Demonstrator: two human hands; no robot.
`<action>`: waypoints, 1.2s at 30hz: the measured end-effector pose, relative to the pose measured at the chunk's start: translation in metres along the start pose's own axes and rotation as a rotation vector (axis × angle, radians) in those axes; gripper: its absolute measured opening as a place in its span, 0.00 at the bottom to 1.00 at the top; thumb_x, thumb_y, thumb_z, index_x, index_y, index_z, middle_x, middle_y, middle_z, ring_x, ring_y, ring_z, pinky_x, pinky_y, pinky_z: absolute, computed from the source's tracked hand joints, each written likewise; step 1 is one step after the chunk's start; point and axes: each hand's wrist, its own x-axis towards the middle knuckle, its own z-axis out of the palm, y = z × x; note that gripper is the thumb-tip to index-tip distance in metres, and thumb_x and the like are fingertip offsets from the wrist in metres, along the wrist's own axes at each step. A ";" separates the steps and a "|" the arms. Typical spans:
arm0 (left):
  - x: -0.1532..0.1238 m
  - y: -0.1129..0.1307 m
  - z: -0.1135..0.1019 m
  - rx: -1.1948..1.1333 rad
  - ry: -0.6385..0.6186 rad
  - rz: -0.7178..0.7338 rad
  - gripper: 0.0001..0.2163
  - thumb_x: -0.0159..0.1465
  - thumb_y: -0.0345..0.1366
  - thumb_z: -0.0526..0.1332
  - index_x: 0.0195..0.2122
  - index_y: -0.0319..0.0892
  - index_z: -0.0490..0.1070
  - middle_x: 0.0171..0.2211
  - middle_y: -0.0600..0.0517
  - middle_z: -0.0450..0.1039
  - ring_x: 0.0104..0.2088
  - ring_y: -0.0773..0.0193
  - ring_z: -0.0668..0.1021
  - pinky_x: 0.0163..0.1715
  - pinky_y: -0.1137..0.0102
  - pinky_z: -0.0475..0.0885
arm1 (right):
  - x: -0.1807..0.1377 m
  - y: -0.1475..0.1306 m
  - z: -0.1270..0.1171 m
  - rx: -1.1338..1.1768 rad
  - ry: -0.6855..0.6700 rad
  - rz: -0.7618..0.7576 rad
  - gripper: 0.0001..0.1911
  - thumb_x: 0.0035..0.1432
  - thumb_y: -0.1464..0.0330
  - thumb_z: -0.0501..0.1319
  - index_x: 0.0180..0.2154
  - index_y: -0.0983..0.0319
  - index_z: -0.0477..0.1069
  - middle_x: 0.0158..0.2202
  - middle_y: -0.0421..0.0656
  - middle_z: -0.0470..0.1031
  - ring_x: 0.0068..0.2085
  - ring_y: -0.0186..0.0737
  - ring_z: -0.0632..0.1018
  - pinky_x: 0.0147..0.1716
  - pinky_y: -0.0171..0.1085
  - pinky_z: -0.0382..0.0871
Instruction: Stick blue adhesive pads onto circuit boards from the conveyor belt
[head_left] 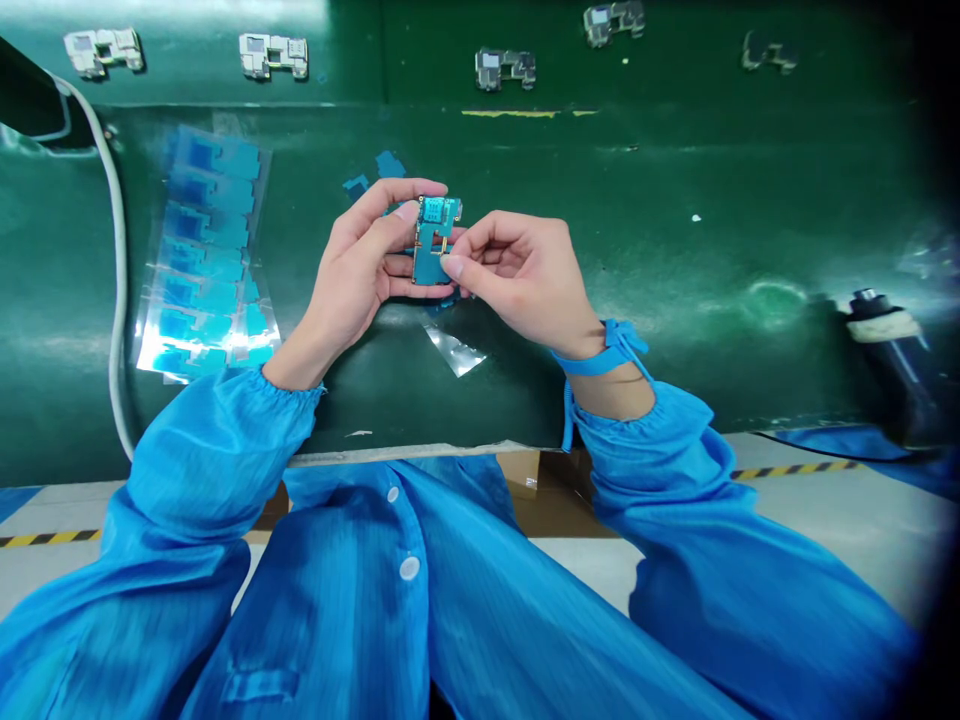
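My left hand (367, 250) grips a small circuit board (432, 262) by its left side and edges, thumb near the top, fingers along the far edge and beneath. Blue film covers much of the board's face, and a notch shows on its right side. At the board's lower right edge, my right hand (517, 265) has thumb and forefinger pinched together, touching the board there. Behind the left fingers lie blue film pieces (390, 164) on the bench. A blue wrist strap (600, 352) circles my right wrist.
Sheets of blue die-cut stickers (210, 255) lie on the left of the green bench (675, 260). A clear film scrap (454, 350) rests below my hands. Several circuit boards (274, 57) line the back. A grey cable (114, 250) runs down the left; a dark tool (892, 350) lies right.
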 end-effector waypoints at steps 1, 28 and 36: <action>0.000 0.000 0.000 0.019 0.013 -0.010 0.15 0.77 0.47 0.66 0.59 0.47 0.77 0.51 0.48 0.85 0.51 0.50 0.88 0.44 0.59 0.90 | 0.000 0.000 0.000 0.001 -0.001 -0.002 0.26 0.57 0.50 0.83 0.35 0.61 0.75 0.32 0.41 0.75 0.34 0.35 0.78 0.39 0.37 0.84; 0.001 -0.002 0.003 -0.063 0.011 0.012 0.15 0.75 0.50 0.66 0.55 0.47 0.79 0.47 0.48 0.87 0.42 0.51 0.90 0.40 0.58 0.91 | 0.000 0.003 -0.002 -0.013 -0.014 -0.066 0.24 0.62 0.51 0.80 0.35 0.62 0.75 0.32 0.42 0.76 0.35 0.36 0.78 0.40 0.37 0.84; 0.005 -0.006 0.000 -0.108 -0.038 0.071 0.16 0.77 0.51 0.67 0.54 0.45 0.79 0.45 0.47 0.87 0.41 0.50 0.91 0.38 0.58 0.92 | 0.002 0.003 -0.003 0.014 -0.029 -0.080 0.31 0.55 0.43 0.81 0.34 0.61 0.76 0.32 0.42 0.75 0.37 0.37 0.79 0.40 0.38 0.85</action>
